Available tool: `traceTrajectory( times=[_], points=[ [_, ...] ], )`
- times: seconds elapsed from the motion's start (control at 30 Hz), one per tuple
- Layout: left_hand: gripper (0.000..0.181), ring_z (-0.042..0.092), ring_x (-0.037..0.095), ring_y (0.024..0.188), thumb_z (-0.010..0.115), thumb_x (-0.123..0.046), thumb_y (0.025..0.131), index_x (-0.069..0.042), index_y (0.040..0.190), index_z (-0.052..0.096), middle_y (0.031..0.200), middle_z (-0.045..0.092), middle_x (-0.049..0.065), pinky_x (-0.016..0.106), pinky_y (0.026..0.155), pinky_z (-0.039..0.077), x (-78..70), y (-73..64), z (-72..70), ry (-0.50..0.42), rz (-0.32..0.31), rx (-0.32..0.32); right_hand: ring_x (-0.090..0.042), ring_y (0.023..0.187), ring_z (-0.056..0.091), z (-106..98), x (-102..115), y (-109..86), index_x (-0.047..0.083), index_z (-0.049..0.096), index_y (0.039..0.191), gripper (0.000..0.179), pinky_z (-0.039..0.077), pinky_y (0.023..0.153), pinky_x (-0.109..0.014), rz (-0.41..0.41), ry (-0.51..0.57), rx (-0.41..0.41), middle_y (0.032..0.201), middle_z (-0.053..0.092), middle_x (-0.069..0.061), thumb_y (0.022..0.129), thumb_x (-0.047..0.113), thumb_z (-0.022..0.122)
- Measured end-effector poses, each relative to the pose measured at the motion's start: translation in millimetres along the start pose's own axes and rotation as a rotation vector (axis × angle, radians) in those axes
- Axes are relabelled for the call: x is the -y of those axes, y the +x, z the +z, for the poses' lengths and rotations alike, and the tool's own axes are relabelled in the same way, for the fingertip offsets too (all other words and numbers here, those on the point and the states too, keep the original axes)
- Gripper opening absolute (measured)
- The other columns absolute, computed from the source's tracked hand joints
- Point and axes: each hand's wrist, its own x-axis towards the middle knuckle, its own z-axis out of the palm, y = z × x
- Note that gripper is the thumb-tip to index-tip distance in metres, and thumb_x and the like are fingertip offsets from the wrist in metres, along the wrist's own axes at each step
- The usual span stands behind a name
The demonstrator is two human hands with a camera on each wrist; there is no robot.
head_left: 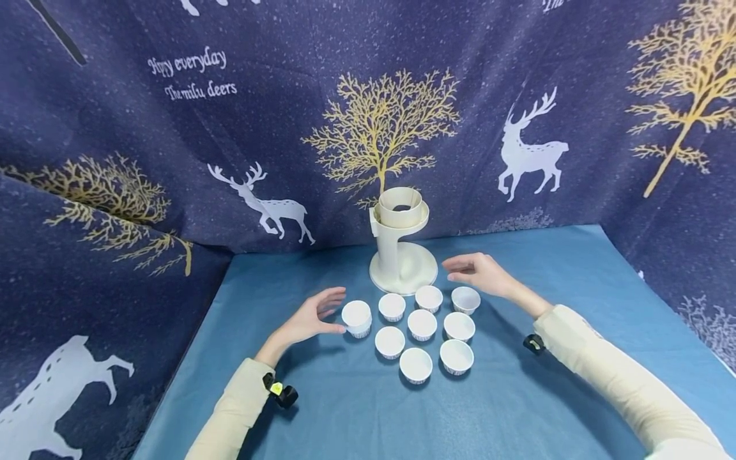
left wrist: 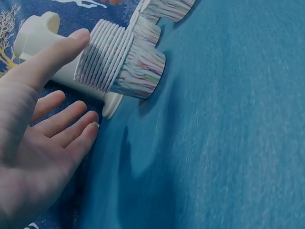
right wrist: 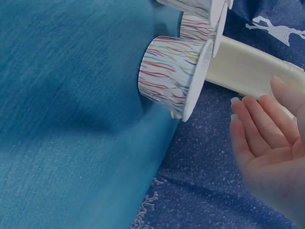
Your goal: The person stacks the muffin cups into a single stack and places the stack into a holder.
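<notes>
The left hand [head_left: 310, 319] is spread wide with nothing in its grasp, thumb and fingers parted beside the stack [head_left: 356, 315] of nested white cups; whether the thumb touches the rims cannot be told. The right hand [head_left: 480, 273] is also empty, its fingers loosely extended together, between the stand [head_left: 389, 255] and the far right cup [head_left: 466, 303], near both.

Eight single cups stand upright in a loose cluster right of the stack, narrowly spaced. Behind them rises the cream stand, a round cup-like piece [head_left: 400, 216] seated in its ring, blocking the middle of the far side. Black wrist cameras [head_left: 534, 344] hang at both sleeves [head_left: 598, 358].

The blue table [head_left: 356, 421] reaches back to a patterned curtain [head_left: 264, 108] close behind the stand. Its left and right edges lie well outside the cups; bare cloth spreads nearer the person.
</notes>
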Motion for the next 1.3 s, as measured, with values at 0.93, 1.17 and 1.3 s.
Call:
traceTrajectory(
  times=[0.93, 1.17, 1.3],
  points=[
    [0.066, 0.044, 0.024, 0.127, 0.074, -0.021, 0.076, -0.005, 0.133, 0.044, 0.136, 0.048, 0.013, 0.047, 0.100, 0.037, 15.0, 22.9, 18.9, 0.062, 0.058, -0.009, -0.028, 0.107, 0.060, 15, 14, 12.5, 0.008, 0.059, 0.120, 0.037, 0.048, 0.088, -0.029, -0.066, 0.053, 0.139, 0.121, 0.060, -0.016, 0.085, 0.020, 0.064],
    [0.061, 0.047, 0.030, 0.121, 0.074, -0.012, 0.075, -0.003, 0.130, 0.047, 0.134, 0.047, 0.017, 0.044, 0.094, 0.043, 7.9, 21.9, 21.1, 0.058, 0.044, 0.013, -0.024, 0.110, 0.059, 18, 18, 16.0, 0.010, 0.059, 0.120, 0.038, 0.048, 0.090, -0.033, -0.068, 0.048, 0.165, 0.120, 0.061, -0.014, 0.084, 0.021, 0.065],
    [0.061, 0.049, 0.032, 0.118, 0.075, -0.009, 0.074, -0.003, 0.128, 0.049, 0.133, 0.048, 0.019, 0.041, 0.090, 0.046, -7.6, 17.6, 21.9, 0.057, 0.037, 0.028, -0.024, 0.110, 0.059, 21, 19, 19.4, 0.011, 0.059, 0.120, 0.041, 0.047, 0.090, -0.035, -0.085, 0.037, 0.177, 0.120, 0.061, -0.014, 0.083, 0.027, 0.066]
  ],
)
